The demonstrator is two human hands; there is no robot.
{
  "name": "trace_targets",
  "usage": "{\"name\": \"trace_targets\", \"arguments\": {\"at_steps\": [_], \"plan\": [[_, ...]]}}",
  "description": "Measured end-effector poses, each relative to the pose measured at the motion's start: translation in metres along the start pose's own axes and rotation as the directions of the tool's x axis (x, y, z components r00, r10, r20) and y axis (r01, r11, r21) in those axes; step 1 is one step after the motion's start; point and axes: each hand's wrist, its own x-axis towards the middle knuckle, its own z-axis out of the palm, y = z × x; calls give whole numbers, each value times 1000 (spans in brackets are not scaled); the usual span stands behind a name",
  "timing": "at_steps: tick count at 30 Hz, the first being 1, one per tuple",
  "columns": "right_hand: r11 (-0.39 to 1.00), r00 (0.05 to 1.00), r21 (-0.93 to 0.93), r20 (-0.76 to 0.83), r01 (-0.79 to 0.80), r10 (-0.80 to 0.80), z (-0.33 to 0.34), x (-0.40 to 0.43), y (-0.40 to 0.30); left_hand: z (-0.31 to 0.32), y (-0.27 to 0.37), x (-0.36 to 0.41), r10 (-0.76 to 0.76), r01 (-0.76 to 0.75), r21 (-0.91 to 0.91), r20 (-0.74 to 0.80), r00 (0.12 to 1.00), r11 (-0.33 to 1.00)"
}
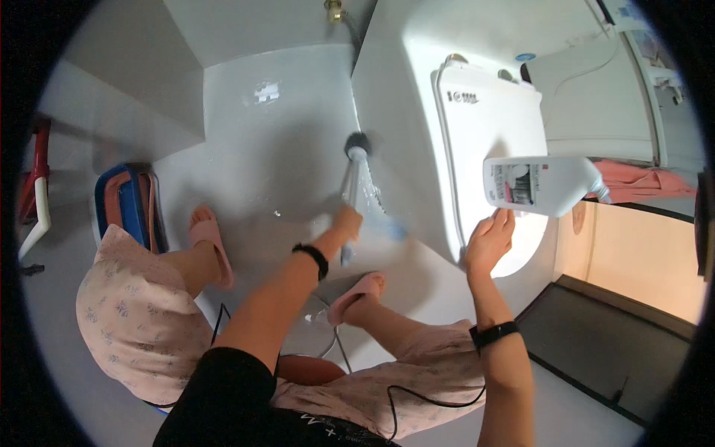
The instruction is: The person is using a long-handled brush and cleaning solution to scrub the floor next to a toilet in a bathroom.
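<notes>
My left hand (347, 223) grips the handle of a cleaning brush (353, 177), blurred as if moving. The brush's dark round bristle head (357, 144) touches the seam between the pale floor (240, 167) and the side of a white fixture (399, 145). White, wet-looking streaks lie along the wall's foot beside the brush. My right hand (491, 240) is at the base of a white plastic bottle (558, 181) that bears a label and lies tilted on its side over the white lid. How far the fingers close on the bottle cannot be told.
A blue basin (120, 195) with a pink one leans at the left, near a red and white object (42, 179). Pink cloth (642, 180) hangs at the right. A brass valve (333, 11) with a hose is at the top. My feet wear pink slippers (357, 296).
</notes>
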Motion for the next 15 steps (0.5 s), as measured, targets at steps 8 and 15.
{"name": "trace_targets", "arguments": {"at_steps": [8,15], "plan": [[998,997,-48,62,-36,39,1,-8,26,-46,-6,-27,16,3,223,-83,996,975],[999,1000,-33,11,-6,6,1,-4,17,58,55,-91,-110,104,-182,-22,994,978]]}}
